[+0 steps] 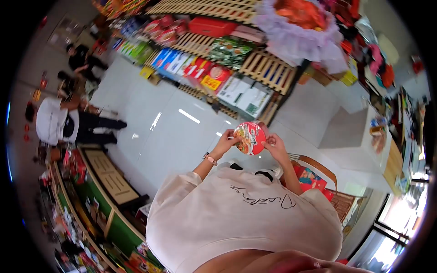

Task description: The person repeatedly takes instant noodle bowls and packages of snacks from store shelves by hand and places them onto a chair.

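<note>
In front of my white shirt I hold a round instant noodle bowl (pixel 250 138) with both hands. Its red lid, printed with a picture of food, faces up toward me. My left hand (pixel 226 141) grips the bowl's left rim, fingers closed on the edge; a watch and a band sit on that wrist. On the opposite side my right hand (pixel 274 144) pinches the rim between thumb and fingers. The bowl's underside is hidden from view.
Ahead stands a slatted wooden shelf (pixel 266 68) with boxes, bags and red bowls. A wicker chair (pixel 341 200) is close at my right, beside a white counter (pixel 359 136). Green-backed shelving (pixel 123 232) runs along the left. Two people (pixel 54 120) are farther left.
</note>
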### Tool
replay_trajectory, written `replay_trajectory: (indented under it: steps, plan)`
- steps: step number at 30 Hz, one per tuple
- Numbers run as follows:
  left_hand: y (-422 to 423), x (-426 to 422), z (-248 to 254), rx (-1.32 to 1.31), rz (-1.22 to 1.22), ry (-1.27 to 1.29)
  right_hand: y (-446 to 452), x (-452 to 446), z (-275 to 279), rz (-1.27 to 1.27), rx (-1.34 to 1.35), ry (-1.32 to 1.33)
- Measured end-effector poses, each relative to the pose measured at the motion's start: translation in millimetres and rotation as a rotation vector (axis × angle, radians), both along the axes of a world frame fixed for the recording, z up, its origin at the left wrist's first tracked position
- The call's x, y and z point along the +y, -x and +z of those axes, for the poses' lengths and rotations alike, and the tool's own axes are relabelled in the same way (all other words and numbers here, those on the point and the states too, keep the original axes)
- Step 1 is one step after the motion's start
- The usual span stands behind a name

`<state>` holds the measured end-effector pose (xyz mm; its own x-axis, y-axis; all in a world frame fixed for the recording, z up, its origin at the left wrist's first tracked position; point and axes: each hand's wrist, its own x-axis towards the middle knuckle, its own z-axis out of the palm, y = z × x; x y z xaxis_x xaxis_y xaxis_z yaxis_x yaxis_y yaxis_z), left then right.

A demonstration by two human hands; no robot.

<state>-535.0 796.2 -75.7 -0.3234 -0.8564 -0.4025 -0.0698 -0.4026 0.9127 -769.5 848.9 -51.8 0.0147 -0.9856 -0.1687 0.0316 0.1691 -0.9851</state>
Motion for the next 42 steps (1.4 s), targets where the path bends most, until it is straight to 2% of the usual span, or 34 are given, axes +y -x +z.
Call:
replay_trajectory:
  steps: [2,5,8,9,12,13,16,17,21,25,27,30,31,34,40,42]
  plan:
    - [-47,6,20,-0.040,0.191,0.083,-44,-27,24,0.115,0.046,0.191]
    - [-93,11,77,-0.058,0.473,0.151,-101,-58,55,0.258,0.047,0.152]
    - [-131,15,102,0.066,0.695,0.249,-155,-71,87,0.234,-0.118,0.112]
    - [-142,16,110,0.030,0.714,0.270,-168,-76,92,0.237,-0.119,0.132]
    - [-166,18,133,0.105,0.766,0.312,-200,-81,115,0.208,0.002,0.463]
    - [-173,17,139,0.134,0.772,0.303,-206,-83,114,0.273,-0.118,0.414]
    - [-192,8,151,0.204,0.785,0.282,-226,-93,130,0.349,-0.161,0.544]
    - [-199,5,151,0.216,0.786,0.277,-229,-100,121,0.385,-0.164,0.564]
    - [-226,-22,165,0.304,0.754,0.251,-251,-136,128,0.446,0.151,0.912]
    - [-255,-65,191,0.341,0.710,0.281,-289,-188,143,0.385,0.169,1.145]
    - [-266,-89,207,0.357,0.714,0.290,-316,-217,127,0.330,0.183,0.998]
    - [-283,-125,226,0.266,0.742,0.337,-351,-252,108,0.338,0.048,0.761]
    - [-289,-139,231,0.236,0.728,0.371,-369,-260,109,0.289,-0.122,0.756]
    - [-309,-172,233,0.187,0.689,0.404,-388,-284,97,0.226,-0.201,0.576]
    - [-337,-229,213,0.246,0.685,0.268,-399,-333,87,0.295,0.125,0.606]
    - [-346,-240,201,0.260,0.708,0.245,-416,-336,94,0.154,-0.247,0.474]
